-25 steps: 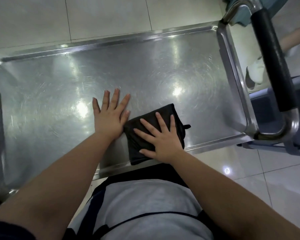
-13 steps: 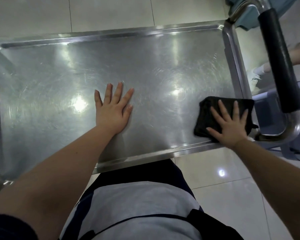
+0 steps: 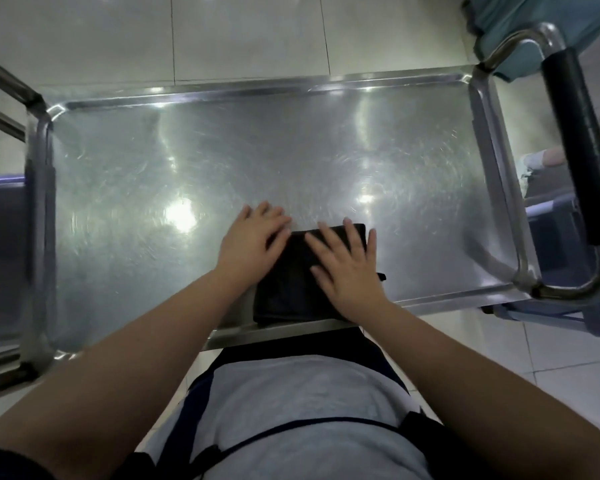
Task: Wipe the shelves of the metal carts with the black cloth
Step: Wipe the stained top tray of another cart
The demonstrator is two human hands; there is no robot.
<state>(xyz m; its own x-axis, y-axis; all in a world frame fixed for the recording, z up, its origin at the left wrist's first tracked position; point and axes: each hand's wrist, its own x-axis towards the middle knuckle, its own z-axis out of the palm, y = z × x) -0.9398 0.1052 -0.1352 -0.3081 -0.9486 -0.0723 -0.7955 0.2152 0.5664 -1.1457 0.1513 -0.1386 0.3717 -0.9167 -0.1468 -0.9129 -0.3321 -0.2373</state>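
Note:
A folded black cloth [image 3: 291, 289] lies on the top shelf [image 3: 257, 150] of the metal cart, against its near rim. My right hand [image 3: 347, 268] presses flat on the cloth with fingers spread. My left hand [image 3: 253, 240] rests flat on the shelf just left of the cloth, its fingertips over the cloth's left edge. The shelf is bare steel with bright light reflections.
The cart's push handle with a black grip [image 3: 582, 147] rises at the right end. A metal frame bar [image 3: 39, 209] stands at the left end. A teal object [image 3: 520, 32] sits at the far right on the tiled floor [image 3: 250, 36]. Someone's foot [image 3: 548, 157] shows behind the handle.
My right hand slid the cloth from the shelf's right end back left to the middle near rim, beside my left hand. My view pulled back, showing the cart's left end.

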